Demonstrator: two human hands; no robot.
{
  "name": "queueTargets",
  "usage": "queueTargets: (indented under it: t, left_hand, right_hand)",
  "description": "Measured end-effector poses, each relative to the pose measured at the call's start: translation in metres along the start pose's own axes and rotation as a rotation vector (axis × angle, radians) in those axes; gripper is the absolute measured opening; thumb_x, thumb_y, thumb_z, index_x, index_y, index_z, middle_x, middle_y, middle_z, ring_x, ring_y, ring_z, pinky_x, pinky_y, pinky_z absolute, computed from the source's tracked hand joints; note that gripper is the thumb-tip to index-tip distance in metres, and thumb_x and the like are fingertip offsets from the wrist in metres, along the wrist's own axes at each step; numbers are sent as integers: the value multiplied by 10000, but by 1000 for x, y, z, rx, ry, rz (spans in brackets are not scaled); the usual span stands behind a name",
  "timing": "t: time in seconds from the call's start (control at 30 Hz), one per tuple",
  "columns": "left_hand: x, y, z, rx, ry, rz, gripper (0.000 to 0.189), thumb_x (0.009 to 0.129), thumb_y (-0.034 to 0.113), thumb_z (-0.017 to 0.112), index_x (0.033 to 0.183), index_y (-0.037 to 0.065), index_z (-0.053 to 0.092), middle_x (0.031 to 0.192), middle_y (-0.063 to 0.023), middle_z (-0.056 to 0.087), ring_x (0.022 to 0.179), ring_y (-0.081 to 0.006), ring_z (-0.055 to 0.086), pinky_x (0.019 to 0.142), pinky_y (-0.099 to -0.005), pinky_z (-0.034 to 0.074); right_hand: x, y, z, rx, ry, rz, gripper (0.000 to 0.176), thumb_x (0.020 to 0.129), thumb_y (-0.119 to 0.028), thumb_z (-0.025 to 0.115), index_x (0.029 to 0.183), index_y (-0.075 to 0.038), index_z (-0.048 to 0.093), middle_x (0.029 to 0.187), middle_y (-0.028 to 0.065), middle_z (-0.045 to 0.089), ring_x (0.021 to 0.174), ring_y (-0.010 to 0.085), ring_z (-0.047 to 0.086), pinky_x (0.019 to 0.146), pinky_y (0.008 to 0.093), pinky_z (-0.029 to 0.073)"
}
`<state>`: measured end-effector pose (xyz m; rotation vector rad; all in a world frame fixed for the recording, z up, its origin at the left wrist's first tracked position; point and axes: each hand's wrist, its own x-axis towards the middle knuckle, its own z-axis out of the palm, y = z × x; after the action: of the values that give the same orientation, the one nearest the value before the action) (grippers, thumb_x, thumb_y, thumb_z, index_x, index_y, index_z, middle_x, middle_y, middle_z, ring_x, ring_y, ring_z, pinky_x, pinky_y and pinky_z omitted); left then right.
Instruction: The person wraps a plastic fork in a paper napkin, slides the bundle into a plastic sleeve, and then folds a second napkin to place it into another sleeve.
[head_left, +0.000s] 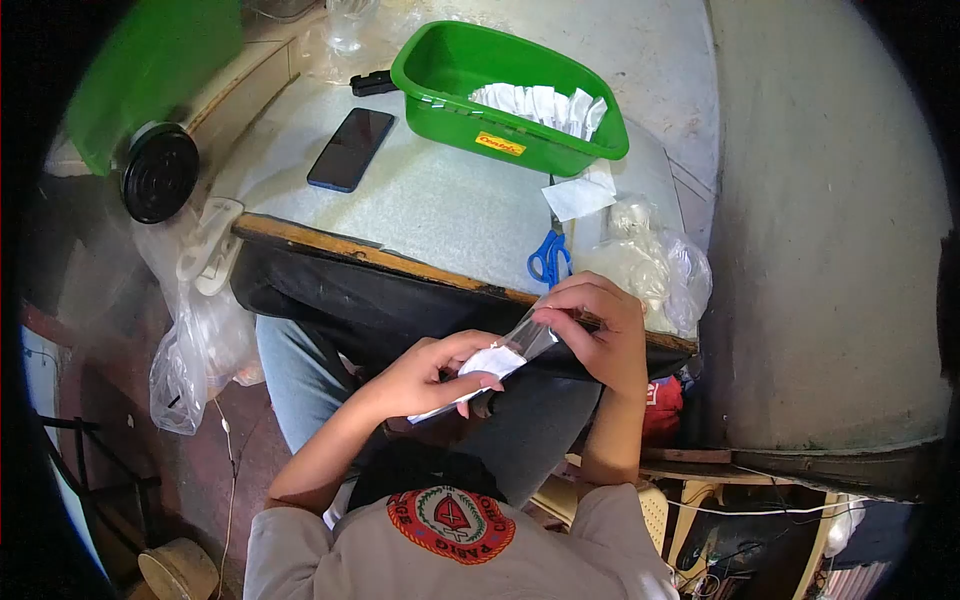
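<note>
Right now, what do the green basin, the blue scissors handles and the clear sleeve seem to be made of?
The green basin looks like molded plastic, fairly glossy: its rim catches the light. The scissors handles are probably smooth plastic, given their even blue. The clear sleeve seems thin, shiny plastic film: it is see-through and creased.

Pale grey shirt [540, 555], short sleeves [285, 545]. Round chest emblem [451, 522]: red outer ring, lettering incl. "PASIG", red shield on white centre, greenish wreath. Faded light-blue jeans [300, 375].
</note>
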<state>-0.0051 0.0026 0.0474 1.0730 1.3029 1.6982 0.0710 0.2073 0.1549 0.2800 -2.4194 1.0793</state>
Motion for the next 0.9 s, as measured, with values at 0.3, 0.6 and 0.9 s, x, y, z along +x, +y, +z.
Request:
queueTargets:
  t: [0.3, 0.6, 0.9]
  left_hand:
    - [-1, -1, 1, -36, -35, -15, 377, 948, 21, 583, 1318, 47, 518, 1150, -90, 659, 878, -172, 666, 782, -290, 532]
    - [7, 1, 3, 238, 116, 345, 308, 871, -18, 658, 1173, 25, 610, 1135, -123, 607, 1119, -250, 571, 976, -348, 423]
    - [2, -4, 6, 44, 148, 278, 276, 839, -66, 689, 1085, 28, 604, 1070, -102, 624, 1013, -199, 622, 883, -344, 475]
  right_hand:
    - [-2, 14, -3, 50, -39, 5, 102, 793, 0, 747, 876, -34, 697, 803, 70, 664, 661, 148, 611, 605, 260, 478]
    - [-8, 27, 4, 211, -84, 132, 67, 829, -13, 731, 879, -10, 686, 810, 57, 668, 685, 117, 602, 624, 238, 472]
    - [-12, 47, 22, 563, -88, 347, 257, 818, -11, 775, 879, -63, 531, 776, -37, 572, 672, 20, 514, 604, 191, 409]
